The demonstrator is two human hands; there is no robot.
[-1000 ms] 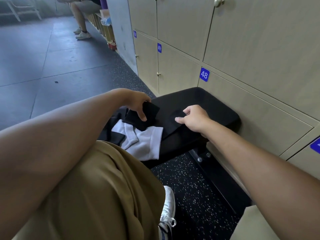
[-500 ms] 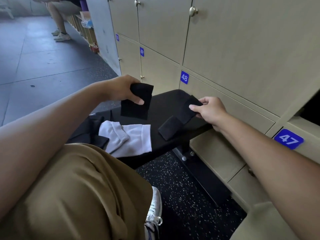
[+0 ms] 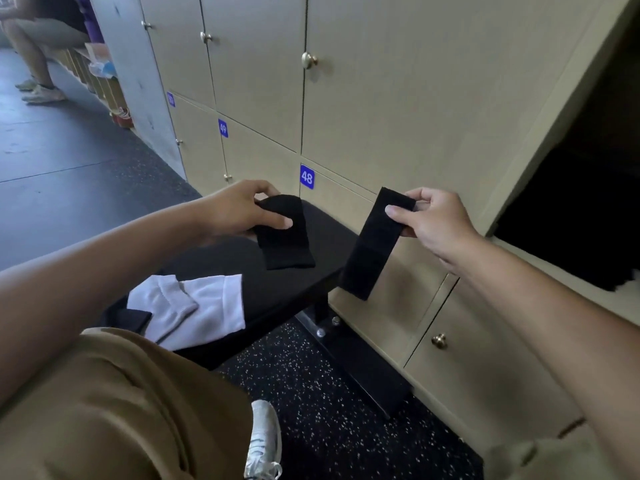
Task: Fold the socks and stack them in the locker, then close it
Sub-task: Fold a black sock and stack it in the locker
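Now mid-air over desk (image 3: 277, 292) | left hand (image 3: 239, 211) pinching folded black sock (image 3: 284, 233) | right hand (image 3: 438, 223) pinching long black sock (image 3: 375, 244) by top edge, dangling limp | light, soft; likely best held at cuff | open locker (image 3: 588, 216) far right

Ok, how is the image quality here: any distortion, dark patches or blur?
Head view: wide-angle bending tilts the locker doors; the open locker interior is nearly black, contents unreadable; both black socks lose texture against the black bench; hands look sharp.
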